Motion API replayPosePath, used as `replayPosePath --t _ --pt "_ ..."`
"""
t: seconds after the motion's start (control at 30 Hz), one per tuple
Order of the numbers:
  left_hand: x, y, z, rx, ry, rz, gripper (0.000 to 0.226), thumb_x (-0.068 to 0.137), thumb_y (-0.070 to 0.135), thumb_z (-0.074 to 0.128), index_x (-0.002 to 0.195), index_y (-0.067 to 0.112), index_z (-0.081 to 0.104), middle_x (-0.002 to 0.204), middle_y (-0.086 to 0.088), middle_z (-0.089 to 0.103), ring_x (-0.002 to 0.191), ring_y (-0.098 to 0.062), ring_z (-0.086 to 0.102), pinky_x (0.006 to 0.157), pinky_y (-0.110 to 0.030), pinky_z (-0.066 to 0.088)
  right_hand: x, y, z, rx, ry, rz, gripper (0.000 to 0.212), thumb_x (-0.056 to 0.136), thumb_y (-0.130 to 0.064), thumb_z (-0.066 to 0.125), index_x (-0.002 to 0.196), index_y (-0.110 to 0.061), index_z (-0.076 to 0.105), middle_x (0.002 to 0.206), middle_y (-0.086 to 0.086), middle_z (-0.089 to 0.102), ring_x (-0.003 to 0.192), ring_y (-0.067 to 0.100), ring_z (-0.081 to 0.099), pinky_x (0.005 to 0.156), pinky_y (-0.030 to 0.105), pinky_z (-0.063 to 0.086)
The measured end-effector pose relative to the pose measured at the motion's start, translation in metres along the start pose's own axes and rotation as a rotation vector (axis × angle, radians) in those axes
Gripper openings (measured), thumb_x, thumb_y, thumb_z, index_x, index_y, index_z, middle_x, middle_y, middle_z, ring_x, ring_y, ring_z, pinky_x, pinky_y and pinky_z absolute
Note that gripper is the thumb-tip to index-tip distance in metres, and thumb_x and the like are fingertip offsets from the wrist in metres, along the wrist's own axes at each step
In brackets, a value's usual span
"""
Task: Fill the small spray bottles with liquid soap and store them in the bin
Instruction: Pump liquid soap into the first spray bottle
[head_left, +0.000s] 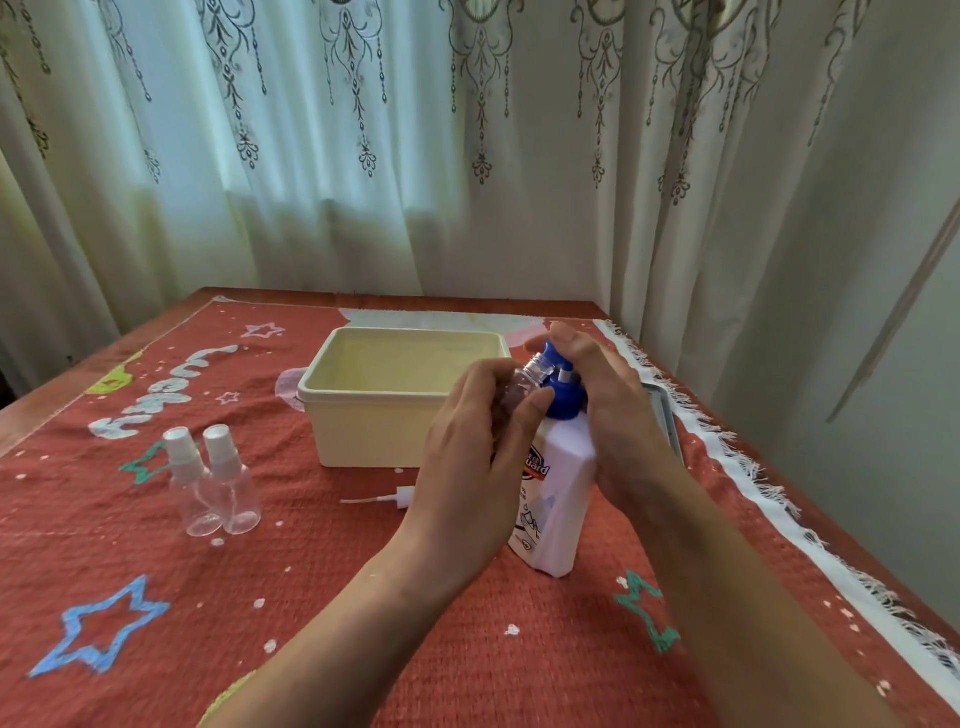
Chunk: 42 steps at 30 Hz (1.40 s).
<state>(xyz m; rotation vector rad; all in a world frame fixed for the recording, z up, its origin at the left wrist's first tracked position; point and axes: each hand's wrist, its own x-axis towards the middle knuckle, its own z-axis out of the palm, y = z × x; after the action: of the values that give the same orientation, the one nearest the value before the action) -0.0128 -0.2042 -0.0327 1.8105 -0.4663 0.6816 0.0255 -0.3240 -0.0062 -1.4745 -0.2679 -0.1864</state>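
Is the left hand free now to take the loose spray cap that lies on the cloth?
Probably not yet. The left hand holds the open small bottle at the pump of the soap bottle. The spray cap lies close, unobstructed.

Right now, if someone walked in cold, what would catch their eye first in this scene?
Probably the two hands at centre right: the left hand tilts a small clear bottle against the blue pump of a white soap bottle, which the right hand presses. Just behind sits an empty cream bin. At left, two capped spray bottles stand side by side on the red star-patterned cloth.
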Motion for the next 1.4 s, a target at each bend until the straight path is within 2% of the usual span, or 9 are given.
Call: replayPosePath --t 0.17,0.23,0.37,0.47,0.6,0.8,1.03,1.27,1.4 --pt "-0.0023 -0.0017 0.0003 0.026 -0.008 -0.002 0.016 0.099 0.027 0.056 0.111 0.016 0.058 0.094 0.006 0.063 0.083 -0.004 0.056 0.071 -0.007 0.04 0.0012 -0.0006 -0.0011 0.025 -0.016 -0.023 0.024 0.097 -0.027 0.054 0.079 -0.031 0.069 0.081 -0.006 0.069 0.075 0.009 0.067 0.07 0.025 0.055" --pt "-0.0013 -0.0015 -0.0003 0.013 0.002 -0.003 0.014 0.099 0.026 0.056 0.11 0.017 0.058 0.093 0.006 0.062 0.082 -0.003 0.056 0.071 -0.007 0.04 -0.0005 -0.0016 0.0007 0.014 -0.012 -0.017 0.017 0.094 -0.036 0.056 0.086 -0.026 0.066 0.084 -0.003 0.069 0.076 0.01 0.067 0.073 0.026 0.056" --pt "-0.0003 0.0002 -0.0002 -0.01 0.006 0.0 0.017 0.099 0.028 0.055 0.112 0.017 0.058 0.094 0.006 0.063 0.081 -0.005 0.057 0.071 -0.011 0.044 -0.0015 -0.0024 0.0017 0.02 -0.003 0.003 0.033 0.077 -0.058 0.054 0.088 -0.028 0.063 0.075 -0.009 0.071 0.073 0.011 0.068 0.08 0.034 0.056" --pt "-0.0009 -0.0001 0.0004 0.004 0.004 0.0 0.018 0.099 0.027 0.056 0.112 0.015 0.058 0.093 0.005 0.063 0.079 -0.003 0.055 0.07 -0.008 0.041 -0.0007 -0.0011 0.0009 0.021 0.003 -0.004 0.018 0.089 -0.044 0.058 0.08 -0.031 0.066 0.077 -0.008 0.07 0.074 0.011 0.067 0.079 0.034 0.055" --pt "-0.0015 -0.0015 0.0013 0.022 0.003 -0.005 0.018 0.099 0.029 0.056 0.111 0.016 0.059 0.091 0.006 0.062 0.079 -0.004 0.055 0.069 -0.009 0.04 0.0 -0.0021 0.0006 0.045 -0.001 -0.028 0.019 0.097 -0.026 0.054 0.082 -0.025 0.065 0.076 -0.009 0.067 0.077 0.012 0.062 0.08 0.035 0.05" --pt "-0.0005 0.0001 0.0 -0.01 0.013 -0.011 0.018 0.098 0.031 0.055 0.111 0.019 0.058 0.093 0.005 0.065 0.079 -0.007 0.058 0.069 -0.013 0.044 -0.0008 -0.0011 0.0015 0.02 0.021 -0.009 0.032 0.077 -0.059 0.056 0.081 -0.029 0.066 0.081 -0.006 0.071 0.08 0.016 0.069 0.086 0.038 0.055" --pt "-0.0031 -0.0006 0.0018 0.004 -0.008 -0.017 0.018 0.098 0.032 0.054 0.11 0.019 0.057 0.092 0.006 0.063 0.081 -0.007 0.056 0.071 -0.012 0.043 0.002 -0.0019 0.0003 0.02 0.008 -0.032 0.013 0.097 -0.026 0.054 0.089 -0.022 0.063 0.07 -0.015 0.067 0.073 0.007 0.063 0.078 0.032 0.051" --pt "-0.0006 -0.0005 0.0007 -0.025 0.016 -0.006 0.017 0.099 0.03 0.055 0.11 0.018 0.058 0.091 0.003 0.064 0.078 -0.01 0.057 0.067 -0.012 0.042 -0.0007 -0.0024 0.0028 0.028 0.01 -0.027 0.032 0.08 -0.057 0.056 0.085 -0.027 0.065 0.088 0.001 0.07 0.081 0.019 0.067 0.086 0.038 0.055" --pt "-0.0029 -0.0015 0.0024 -0.016 -0.009 -0.026 0.02 0.098 0.033 0.054 0.112 0.018 0.057 0.092 0.005 0.063 0.08 -0.009 0.057 0.069 -0.012 0.042 0.0016 -0.0008 0.001 -0.008 0.019 -0.023 0.014 0.097 -0.033 0.053 0.088 -0.027 0.062 0.079 -0.011 0.069 0.075 0.008 0.066 0.079 0.033 0.054"
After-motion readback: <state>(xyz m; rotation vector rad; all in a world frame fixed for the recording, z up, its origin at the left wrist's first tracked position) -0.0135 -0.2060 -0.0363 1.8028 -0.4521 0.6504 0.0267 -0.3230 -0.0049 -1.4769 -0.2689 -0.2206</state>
